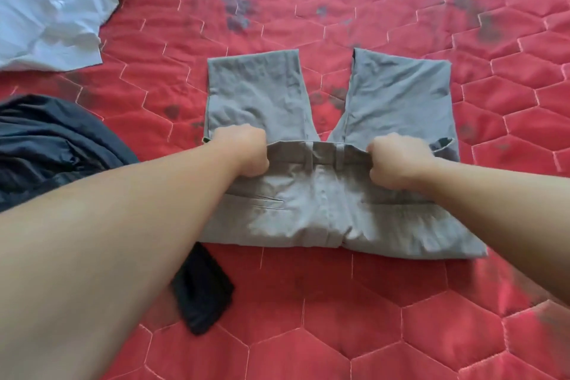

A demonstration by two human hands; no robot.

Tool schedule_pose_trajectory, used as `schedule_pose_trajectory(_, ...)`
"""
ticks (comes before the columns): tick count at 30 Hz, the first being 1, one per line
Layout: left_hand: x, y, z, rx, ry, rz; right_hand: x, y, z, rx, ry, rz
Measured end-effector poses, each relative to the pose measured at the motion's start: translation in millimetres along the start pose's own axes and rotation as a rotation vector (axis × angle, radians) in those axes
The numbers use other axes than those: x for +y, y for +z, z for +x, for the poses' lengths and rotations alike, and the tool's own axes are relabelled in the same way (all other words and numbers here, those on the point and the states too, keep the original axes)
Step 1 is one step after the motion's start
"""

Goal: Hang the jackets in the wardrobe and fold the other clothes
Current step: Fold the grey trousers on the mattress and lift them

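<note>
Grey trousers [324, 213] lie folded over on the red quilted bed cover [339, 318], the waistband on top and both leg ends spread beyond it. My left hand [243, 153] grips the left part of the waistband with curled fingers. My right hand [398, 160] grips the right part of the same waistband. Both fists press the band down onto the legs.
A crumpled white shirt [52, 6] lies at the top left. A dark navy garment [46, 145] is heaped at the left edge, under my left forearm. A small black cloth [203, 293] lies near the front, left of centre. Dark stains mark the cover behind the trousers.
</note>
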State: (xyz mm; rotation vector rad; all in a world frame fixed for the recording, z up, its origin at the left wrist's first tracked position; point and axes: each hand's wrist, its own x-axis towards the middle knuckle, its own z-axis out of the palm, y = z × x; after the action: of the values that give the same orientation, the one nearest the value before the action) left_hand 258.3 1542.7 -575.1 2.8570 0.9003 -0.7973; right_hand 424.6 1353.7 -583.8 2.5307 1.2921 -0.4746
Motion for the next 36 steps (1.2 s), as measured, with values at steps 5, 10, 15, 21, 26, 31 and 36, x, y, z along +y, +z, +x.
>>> schedule_pose_trajectory(5, -5.4, 34.3, 29.5, -0.010, -0.015, -0.028, 17.8, 32.6, 32.7, 0.001, 0.006, -0.039)
schedule_pose_trajectory(10, -6.9, 57.2, 34.5, 0.150, 0.001, -0.099, 21.6, 61.4, 39.2, 0.104, 0.028, 0.042)
schedule_pose_trajectory(15, 53.0, 54.2, 2.7, 0.468, 0.158, -0.424, -24.2, 55.5, 9.9, 0.462, -0.064, 0.469)
schedule_pose_trajectory(21, 68.9, 106.6, -5.7, 0.241, 0.164, -0.272, -57.2, 92.1, -10.4, 0.270, -0.041, 0.384)
schedule_pose_trajectory(26, 66.8, 121.5, 5.8, 0.302, 0.189, -0.284, -61.3, 107.3, 2.2, 0.272, -0.049, 0.291)
schedule_pose_trajectory(31, 63.5, 115.1, 1.2, 0.330, 0.188, -0.306, -59.6, 98.4, 0.2, 0.227, -0.043, 0.277)
schedule_pose_trajectory(36, 33.0, 136.1, -31.8, 0.393, 0.218, -0.248, -45.2, 103.7, -20.9, 0.263, -0.103, 0.307)
